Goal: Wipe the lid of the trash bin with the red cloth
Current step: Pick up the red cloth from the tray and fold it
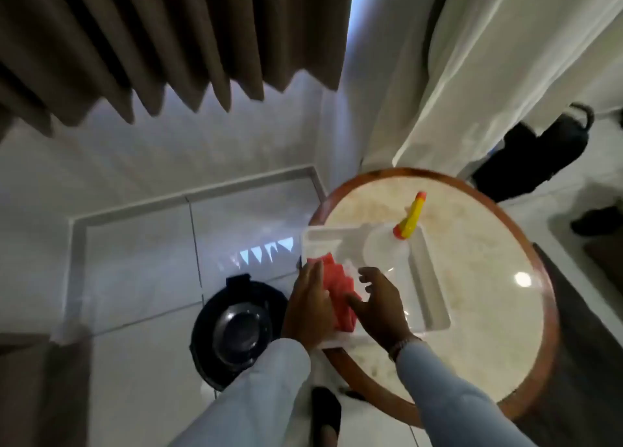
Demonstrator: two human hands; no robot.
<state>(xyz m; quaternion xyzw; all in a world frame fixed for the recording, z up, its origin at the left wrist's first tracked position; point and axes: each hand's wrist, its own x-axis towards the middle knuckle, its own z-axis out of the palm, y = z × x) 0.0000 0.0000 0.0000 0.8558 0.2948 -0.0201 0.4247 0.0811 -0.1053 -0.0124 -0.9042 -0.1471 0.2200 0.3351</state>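
The red cloth (340,295) lies folded in the near left corner of a white plastic tray (435,295) on the round table. My left hand (308,306) rests flat on the cloth's left side. On the cloth's right side my right hand (379,303) touches it, thumb on the cloth and fingers spread. The black trash bin (236,332) with its shiny round lid (242,332) stands on the floor to the left of the table, below my left forearm.
A spray bottle (409,222) with a yellow and orange head stands in the tray's far part. The round marble table (478,278) has a wooden rim. Brown curtains (151,42) hang at the back left, a white curtain (488,59) at the right. Dark bags (536,156) lie beyond the table.
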